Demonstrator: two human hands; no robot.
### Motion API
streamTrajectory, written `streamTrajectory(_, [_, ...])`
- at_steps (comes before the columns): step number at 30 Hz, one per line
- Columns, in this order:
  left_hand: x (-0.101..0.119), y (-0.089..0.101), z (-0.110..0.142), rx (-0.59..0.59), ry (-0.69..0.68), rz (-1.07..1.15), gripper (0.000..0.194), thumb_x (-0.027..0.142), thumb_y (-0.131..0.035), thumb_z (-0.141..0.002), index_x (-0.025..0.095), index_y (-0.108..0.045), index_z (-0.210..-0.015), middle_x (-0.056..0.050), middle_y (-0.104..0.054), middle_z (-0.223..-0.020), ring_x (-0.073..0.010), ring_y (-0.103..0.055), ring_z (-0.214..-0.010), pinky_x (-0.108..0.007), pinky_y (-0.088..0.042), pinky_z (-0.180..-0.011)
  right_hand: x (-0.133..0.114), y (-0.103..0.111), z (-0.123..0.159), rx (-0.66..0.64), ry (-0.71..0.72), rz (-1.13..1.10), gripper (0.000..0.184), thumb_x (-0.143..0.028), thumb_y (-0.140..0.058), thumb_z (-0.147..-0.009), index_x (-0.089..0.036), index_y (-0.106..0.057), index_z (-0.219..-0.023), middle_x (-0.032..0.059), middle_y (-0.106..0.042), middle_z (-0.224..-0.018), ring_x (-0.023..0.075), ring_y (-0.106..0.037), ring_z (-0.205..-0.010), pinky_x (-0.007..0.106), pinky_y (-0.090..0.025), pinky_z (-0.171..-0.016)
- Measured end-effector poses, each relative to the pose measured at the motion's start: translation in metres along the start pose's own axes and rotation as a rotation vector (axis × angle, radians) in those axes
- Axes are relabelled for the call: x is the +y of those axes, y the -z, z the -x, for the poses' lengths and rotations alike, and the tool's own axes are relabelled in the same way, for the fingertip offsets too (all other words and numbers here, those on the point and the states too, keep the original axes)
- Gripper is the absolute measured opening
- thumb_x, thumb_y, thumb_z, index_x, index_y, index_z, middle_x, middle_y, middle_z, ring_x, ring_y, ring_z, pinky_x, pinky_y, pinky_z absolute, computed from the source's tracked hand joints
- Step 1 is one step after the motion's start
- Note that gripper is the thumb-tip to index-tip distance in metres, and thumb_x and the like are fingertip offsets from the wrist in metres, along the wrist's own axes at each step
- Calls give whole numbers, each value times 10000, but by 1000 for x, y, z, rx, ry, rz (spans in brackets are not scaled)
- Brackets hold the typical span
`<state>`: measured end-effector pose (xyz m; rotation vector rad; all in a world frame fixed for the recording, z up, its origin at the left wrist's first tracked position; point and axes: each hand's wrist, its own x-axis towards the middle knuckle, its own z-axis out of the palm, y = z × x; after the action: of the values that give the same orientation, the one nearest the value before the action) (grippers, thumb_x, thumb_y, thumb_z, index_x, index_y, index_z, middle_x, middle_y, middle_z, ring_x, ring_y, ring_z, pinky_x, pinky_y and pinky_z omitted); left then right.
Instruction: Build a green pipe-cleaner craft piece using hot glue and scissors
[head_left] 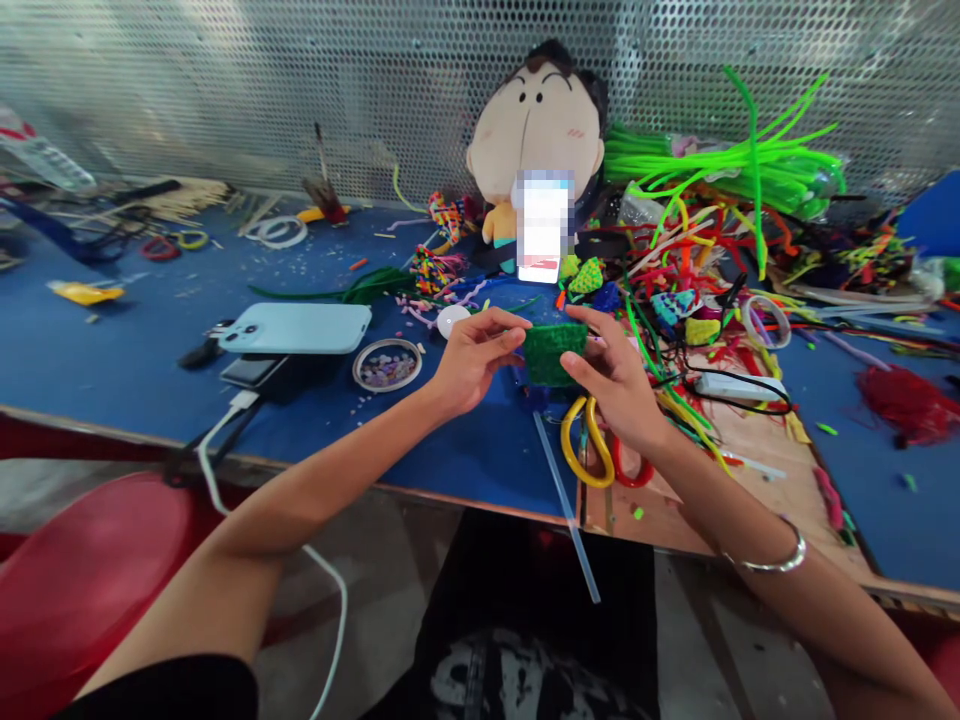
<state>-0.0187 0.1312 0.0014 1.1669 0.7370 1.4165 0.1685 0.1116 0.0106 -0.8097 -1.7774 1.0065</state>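
Between my two hands, just above the table's near part, is a dark green fuzzy square piece [553,355], which looks made of pipe cleaners. My left hand [480,355] pinches its left edge. My right hand [619,375] grips its right side, the thumb lying on the face turned toward me. Below my right hand lie scissors with yellow and red handles [587,442]; their blades are hidden. A translucent glue stick [568,505] sticks out past the table edge. Something dark blue shows under the green piece, too obscured to name.
A lit phone [544,228] leans against a plush doll [536,130]. Bright green pipe cleaners [720,165] and tangled coloured ones pile up at right. Left are a light blue phone [300,328], a power bank with a white cable [217,470], and a round dish of beads [388,366].
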Motion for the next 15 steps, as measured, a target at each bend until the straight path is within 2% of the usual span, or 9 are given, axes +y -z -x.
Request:
streamTrajectory(2, [-2,1,-1,16,-34,-32,324,421,-853,-593,197,-679,-750,52,-651,-662,-73,-629,-596,-188,-549,-542,3,-1,0,-12,75,35,677,-450,-647,-832,-260,-330,-1399,63,-649,-1109,200,-656,-958,360,-567,-793])
streamTrajectory(4, [-4,2,-1,31,-71,-68,312,427,-831,-626,199,-667,-762,56,-656,-659,-79,-631,-591,-212,-557,-557,3,-2,1,-30,149,134,820,-370,-735,-756,-244,-290,-1433,122,-551,-1334,246,-590,-1168,424,-522,-945])
streamTrajectory(6, [-6,2,-1,31,-72,-90,303,428,-817,-642,200,-658,-762,52,-671,-666,-93,-643,-593,-233,-562,-559,1,-3,2,-38,217,275,769,-227,-712,-747,-229,-339,-1420,135,-485,-1427,262,-512,-1281,468,-448,-1045])
streamTrajectory(8, [-7,2,1,8,-48,-88,304,427,-815,-643,198,-645,-750,45,-683,-666,-109,-659,-594,-246,-566,-552,-2,-2,2,-38,267,371,640,-85,-589,-756,-223,-431,-1361,110,-546,-1378,239,-525,-1268,471,-426,-1062])
streamTrajectory(10, [-6,1,2,-37,-16,-71,317,431,-814,-646,194,-626,-739,40,-690,-665,-120,-676,-595,-250,-572,-552,-3,0,2,-5,299,382,588,-11,-490,-723,-221,-522,-1272,76,-628,-1273,209,-585,-1181,436,-459,-1018])
streamTrajectory(15, [-3,0,4,-133,-16,-57,336,451,-788,-691,187,-585,-735,29,-702,-702,-117,-693,-597,-228,-571,-564,1,3,0,135,296,265,466,-14,-477,-721,-229,-643,-1100,15,-707,-1072,160,-644,-990,342,-505,-884])
